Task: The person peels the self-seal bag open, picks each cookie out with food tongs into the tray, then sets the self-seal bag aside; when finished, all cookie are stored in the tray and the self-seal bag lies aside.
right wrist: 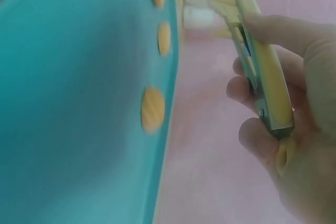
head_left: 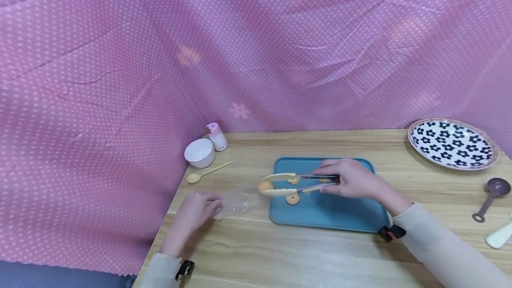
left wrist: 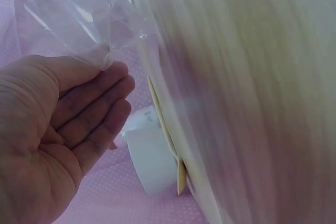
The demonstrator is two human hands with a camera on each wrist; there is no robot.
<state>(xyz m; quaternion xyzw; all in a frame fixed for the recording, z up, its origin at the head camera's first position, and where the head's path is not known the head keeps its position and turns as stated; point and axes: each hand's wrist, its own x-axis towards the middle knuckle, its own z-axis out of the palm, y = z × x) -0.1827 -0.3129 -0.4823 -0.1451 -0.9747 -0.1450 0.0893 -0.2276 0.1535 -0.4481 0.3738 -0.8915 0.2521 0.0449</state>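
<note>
My right hand point(head_left: 352, 178) grips a pair of yellow-tipped tongs point(head_left: 316, 186) above a blue tray point(head_left: 340, 219). Between the tong tips is a round cookie point(head_left: 266, 186), just past the tray's left edge. Several cookies point(head_left: 293, 199) lie on the tray; the right wrist view shows some of them, such as a ridged cookie point(right wrist: 153, 109). A clear plastic bag point(head_left: 239, 201) is pinched at its edge between the thumb and fingers of my left hand point(head_left: 196, 213). In the left wrist view the bag point(left wrist: 79, 19) spreads out from the fingertips. Whether the cookie is inside the bag's mouth I cannot tell.
At the back left stand a white bowl point(head_left: 200, 153) and a pink-topped pump bottle point(head_left: 218, 138), with a yellow spoon point(head_left: 208, 172) before them. A flower-patterned plate point(head_left: 452, 145) sits back right. A brown scoop point(head_left: 492, 197) and a white handle point(head_left: 499, 236) lie at the right.
</note>
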